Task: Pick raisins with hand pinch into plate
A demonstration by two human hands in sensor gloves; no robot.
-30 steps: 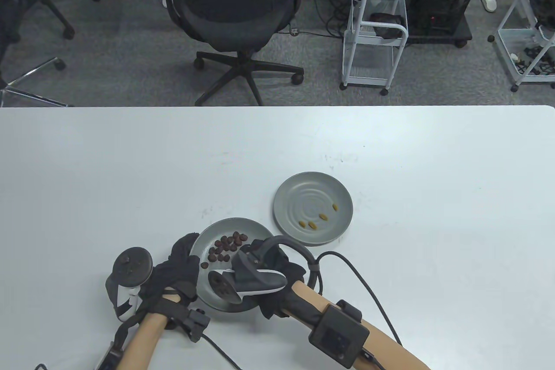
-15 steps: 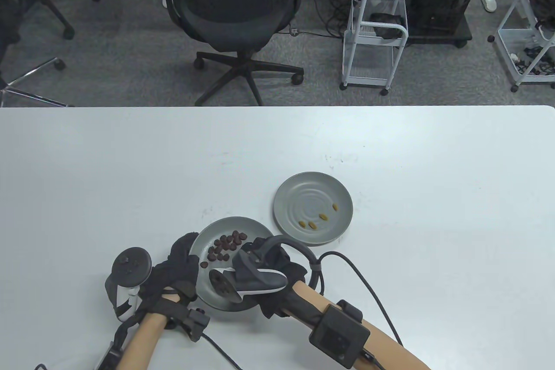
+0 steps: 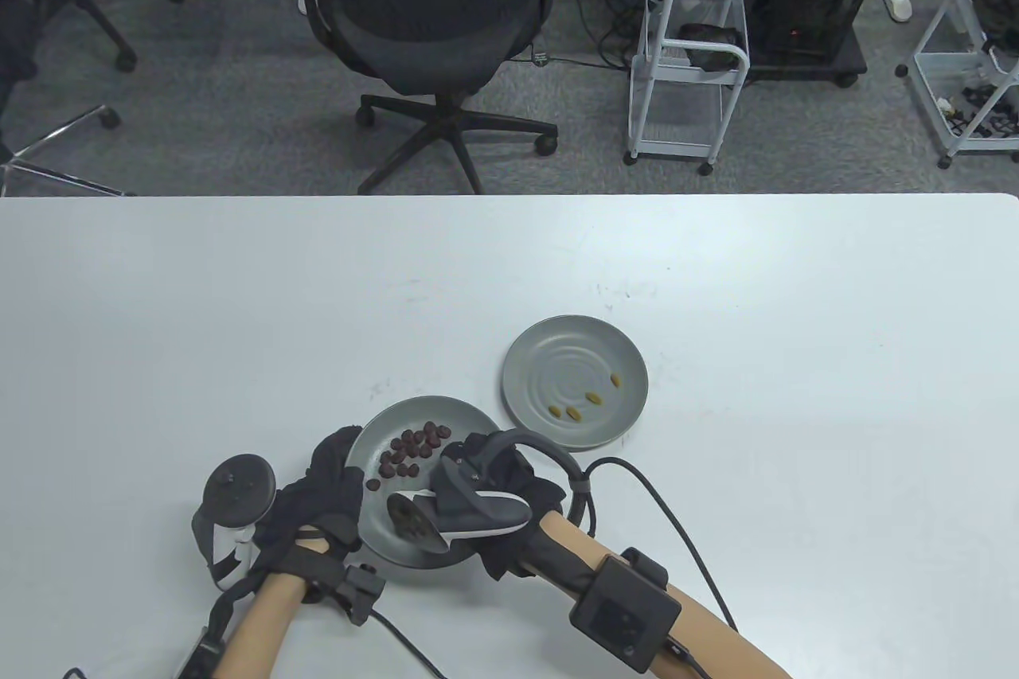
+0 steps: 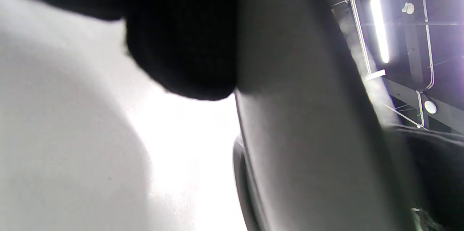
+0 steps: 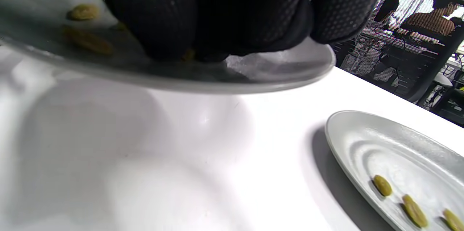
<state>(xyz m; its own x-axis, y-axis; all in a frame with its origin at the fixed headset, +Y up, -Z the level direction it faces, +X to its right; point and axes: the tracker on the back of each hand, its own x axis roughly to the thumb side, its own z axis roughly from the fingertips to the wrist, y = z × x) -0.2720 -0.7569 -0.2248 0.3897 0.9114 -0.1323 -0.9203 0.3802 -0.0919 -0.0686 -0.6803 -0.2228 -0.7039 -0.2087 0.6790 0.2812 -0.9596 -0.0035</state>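
The left hand (image 3: 330,484) is gripping the near plate's (image 3: 374,528) left rim while the right hand (image 3: 497,484), fingers (image 5: 159,17) bunched down among the raisins (image 3: 414,452) on it, is maybe pinching one, hard to tell, and three golden raisins (image 3: 585,399) are lying on the far plate (image 3: 557,345) on the worktop (image 3: 796,313).

Both hands sit at the near plate (image 3: 374,436) of dark raisins (image 3: 414,452): left hand (image 3: 322,500) against its rim, right hand (image 3: 497,484) over it. Three yellow raisins (image 3: 585,400) lie in the far plate (image 3: 575,337).
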